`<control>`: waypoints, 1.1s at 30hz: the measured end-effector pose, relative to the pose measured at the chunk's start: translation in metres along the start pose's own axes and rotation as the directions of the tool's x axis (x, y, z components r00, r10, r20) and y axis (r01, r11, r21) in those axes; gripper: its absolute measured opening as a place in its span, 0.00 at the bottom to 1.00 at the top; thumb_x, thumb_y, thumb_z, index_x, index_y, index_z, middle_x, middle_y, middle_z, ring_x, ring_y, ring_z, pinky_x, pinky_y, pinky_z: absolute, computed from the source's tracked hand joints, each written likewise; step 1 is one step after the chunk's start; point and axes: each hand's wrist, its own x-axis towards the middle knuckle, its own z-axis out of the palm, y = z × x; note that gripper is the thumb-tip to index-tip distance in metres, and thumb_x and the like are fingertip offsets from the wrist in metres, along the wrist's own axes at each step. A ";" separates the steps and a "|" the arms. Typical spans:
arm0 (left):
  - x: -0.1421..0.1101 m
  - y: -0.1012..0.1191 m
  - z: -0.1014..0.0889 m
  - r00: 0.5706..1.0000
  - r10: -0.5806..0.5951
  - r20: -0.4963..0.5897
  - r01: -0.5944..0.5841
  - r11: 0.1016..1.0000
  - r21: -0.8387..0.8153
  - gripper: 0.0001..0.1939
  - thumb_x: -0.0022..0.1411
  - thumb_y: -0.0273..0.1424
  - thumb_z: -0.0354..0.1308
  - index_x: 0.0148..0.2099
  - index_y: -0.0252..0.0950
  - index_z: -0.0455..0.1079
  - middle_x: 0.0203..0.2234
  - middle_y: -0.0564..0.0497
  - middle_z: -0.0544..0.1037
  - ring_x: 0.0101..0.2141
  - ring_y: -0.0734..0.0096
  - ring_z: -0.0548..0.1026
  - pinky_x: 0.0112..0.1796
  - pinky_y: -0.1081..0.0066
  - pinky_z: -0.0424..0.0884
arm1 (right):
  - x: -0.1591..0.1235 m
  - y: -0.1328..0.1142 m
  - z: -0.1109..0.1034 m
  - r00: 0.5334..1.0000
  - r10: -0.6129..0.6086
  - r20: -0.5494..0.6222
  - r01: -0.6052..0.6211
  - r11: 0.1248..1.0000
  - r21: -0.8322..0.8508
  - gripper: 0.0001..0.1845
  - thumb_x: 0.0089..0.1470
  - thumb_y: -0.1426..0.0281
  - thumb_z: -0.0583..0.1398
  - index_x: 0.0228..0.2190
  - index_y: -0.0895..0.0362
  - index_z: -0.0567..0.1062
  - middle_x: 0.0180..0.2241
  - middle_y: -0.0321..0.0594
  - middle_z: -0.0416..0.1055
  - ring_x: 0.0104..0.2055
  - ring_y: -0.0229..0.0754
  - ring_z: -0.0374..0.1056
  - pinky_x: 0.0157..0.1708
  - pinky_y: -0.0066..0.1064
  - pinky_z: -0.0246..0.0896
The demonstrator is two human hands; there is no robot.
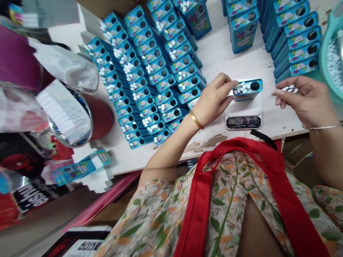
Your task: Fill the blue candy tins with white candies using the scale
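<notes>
A blue candy tin [247, 93] stands on a small digital scale [243, 113], with white candies [242, 87] heaped over the left of its top beside a dark round hole. My left hand [214, 96], a gold bangle at its wrist, grips the tin's left end between finger and thumb. To the right of the scale, my right hand [308, 94] is partly closed around several white candies [289, 88] lying on its fingers. It is apart from the tin. The scale's display is lit, its digits hard to read.
Rows of blue tins [160, 75], many topped with white candies, fill the table's left side. More tins [302, 39] stand at the back right. A turquoise basin [325, 46] of candies is at the right edge. A red container [100, 116] and a flattened blue box [80, 169] lie left.
</notes>
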 end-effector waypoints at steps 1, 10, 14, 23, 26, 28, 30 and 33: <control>0.004 0.001 -0.001 1.000 0.006 0.013 -0.006 1.000 0.007 0.19 0.76 0.42 0.44 0.60 0.41 0.66 0.48 0.43 0.73 0.47 0.58 0.76 0.48 0.56 0.76 | 0.003 -0.008 0.004 1.000 -0.022 0.018 0.023 0.998 -0.053 0.13 0.49 0.62 0.73 0.32 0.54 0.78 0.25 0.38 0.73 0.25 0.38 0.66 0.29 0.34 0.63; 0.023 0.010 0.003 0.995 -0.070 0.066 0.070 0.998 0.001 0.14 0.74 0.38 0.48 0.52 0.38 0.71 0.46 0.44 0.73 0.48 0.57 0.74 0.50 0.57 0.73 | 0.033 -0.023 0.024 0.960 -0.168 0.225 0.241 0.905 -0.351 0.03 0.54 0.69 0.68 0.33 0.53 0.80 0.25 0.37 0.70 0.31 0.41 0.70 0.35 0.34 0.68; 0.026 0.010 0.006 0.994 -0.096 0.053 0.096 0.995 0.009 0.14 0.74 0.40 0.49 0.49 0.39 0.71 0.44 0.45 0.72 0.46 0.59 0.75 0.48 0.60 0.74 | 0.045 -0.019 0.028 0.911 -0.285 0.297 0.397 0.797 -0.455 0.05 0.52 0.74 0.67 0.31 0.52 0.78 0.27 0.38 0.66 0.40 0.46 0.71 0.47 0.40 0.68; 0.029 0.015 0.011 0.989 -0.140 0.048 0.140 0.990 0.002 0.13 0.75 0.39 0.48 0.47 0.40 0.70 0.43 0.46 0.72 0.46 0.61 0.75 0.47 0.62 0.72 | 0.047 -0.040 0.035 0.916 -0.241 0.320 0.383 0.766 -0.517 0.09 0.50 0.76 0.68 0.32 0.50 0.78 0.29 0.37 0.69 0.42 0.47 0.71 0.52 0.42 0.66; 0.035 0.021 0.010 0.989 -0.134 0.066 0.133 0.991 0.005 0.12 0.75 0.36 0.47 0.46 0.39 0.71 0.44 0.46 0.73 0.46 0.62 0.75 0.47 0.62 0.72 | 0.044 -0.047 0.031 0.948 -0.159 0.276 0.279 0.831 -0.481 0.08 0.52 0.76 0.69 0.34 0.52 0.79 0.28 0.37 0.70 0.38 0.45 0.71 0.47 0.40 0.67; 0.043 0.026 0.008 0.989 -0.107 0.103 0.107 0.994 0.007 0.11 0.75 0.34 0.47 0.46 0.39 0.71 0.44 0.47 0.73 0.46 0.62 0.76 0.46 0.62 0.73 | 0.042 -0.049 0.027 0.960 -0.126 0.252 0.232 0.860 -0.455 0.09 0.52 0.76 0.70 0.34 0.52 0.78 0.26 0.37 0.69 0.35 0.44 0.70 0.43 0.38 0.68; 0.051 0.031 0.006 0.987 -0.068 0.147 0.067 0.998 0.011 0.11 0.74 0.32 0.47 0.46 0.40 0.72 0.45 0.47 0.74 0.46 0.62 0.76 0.46 0.61 0.74 | 0.040 -0.049 0.022 0.970 -0.105 0.219 0.194 0.876 -0.441 0.09 0.52 0.75 0.70 0.34 0.52 0.78 0.24 0.36 0.68 0.31 0.42 0.68 0.39 0.37 0.67; 0.060 0.035 0.006 0.983 -0.020 0.181 0.019 1.000 0.008 0.12 0.73 0.30 0.47 0.47 0.40 0.73 0.47 0.46 0.74 0.46 0.61 0.76 0.47 0.61 0.74 | 0.039 -0.047 0.016 0.982 -0.068 0.178 0.139 0.895 -0.424 0.08 0.54 0.74 0.70 0.35 0.52 0.77 0.23 0.35 0.67 0.27 0.41 0.67 0.34 0.36 0.65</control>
